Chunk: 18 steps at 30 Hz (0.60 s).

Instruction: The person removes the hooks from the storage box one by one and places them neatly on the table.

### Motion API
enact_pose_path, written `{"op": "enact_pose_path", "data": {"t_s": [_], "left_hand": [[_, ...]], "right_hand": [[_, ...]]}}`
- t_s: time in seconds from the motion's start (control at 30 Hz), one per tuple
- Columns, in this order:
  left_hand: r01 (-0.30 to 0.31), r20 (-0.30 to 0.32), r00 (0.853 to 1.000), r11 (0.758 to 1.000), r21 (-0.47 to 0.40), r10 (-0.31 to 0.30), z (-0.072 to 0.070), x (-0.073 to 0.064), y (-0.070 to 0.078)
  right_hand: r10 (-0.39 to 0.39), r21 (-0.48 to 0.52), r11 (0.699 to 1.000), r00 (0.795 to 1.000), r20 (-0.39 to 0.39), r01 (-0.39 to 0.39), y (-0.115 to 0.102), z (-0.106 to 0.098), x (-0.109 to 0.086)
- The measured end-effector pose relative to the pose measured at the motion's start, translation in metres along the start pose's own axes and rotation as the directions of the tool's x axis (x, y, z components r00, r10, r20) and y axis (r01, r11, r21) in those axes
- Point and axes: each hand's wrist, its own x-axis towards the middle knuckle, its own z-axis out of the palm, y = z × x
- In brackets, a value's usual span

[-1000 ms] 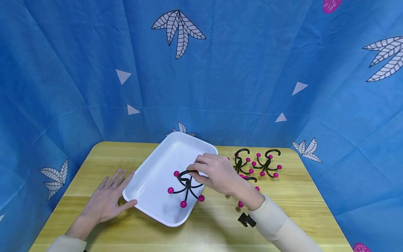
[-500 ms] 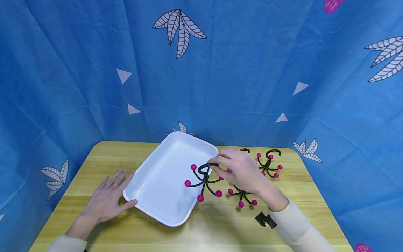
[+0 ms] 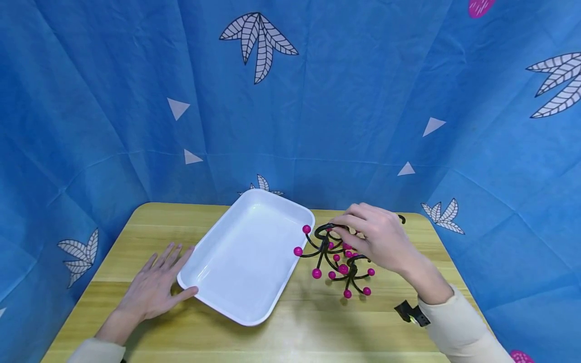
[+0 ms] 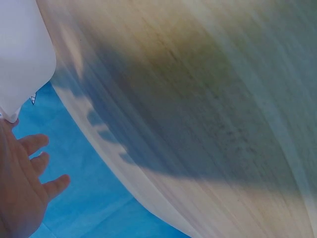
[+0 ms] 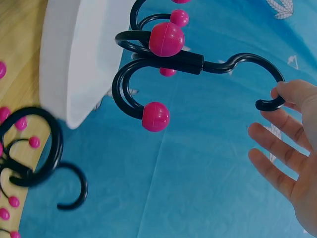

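My right hand [image 3: 374,234] pinches the curved top of a black hook hanger [image 3: 324,246] with pink ball tips. That hanger is held up right of a white tray [image 3: 247,257]. The right wrist view shows thumb and forefinger on the hook end of the hanger [image 5: 181,62], other fingers spread. Below it, another hook hanger [image 3: 352,272] sits on the table. More hangers lie behind, mostly hidden by the hand; one hook end [image 3: 402,219] shows. My left hand [image 3: 156,285] lies with straight, spread fingers at the tray's left corner, thumb along its rim.
The tray stands slanted on a wooden table [image 3: 290,338], with nothing inside. A blue patterned cloth [image 3: 290,121] hangs behind the table and along both sides. A small black device [image 3: 412,313] sits at the right wrist.
My right hand has carried the hook hanger rightward, from above the tray to above the other hangers on the table. The left hand and the tray stay where they were.
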Motion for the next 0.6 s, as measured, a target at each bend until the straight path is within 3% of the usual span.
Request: {"op": "enact_pose_path", "data": {"t_s": [0.6], "left_hand": [[-0.008,-0.008,1.000,1.000,-0.003,0.008,0.001,0.000,0.000]], "right_hand": [[0.090,-0.101,0.991,0.996,0.012,-0.088,0.028,-0.041,-0.033]]}}
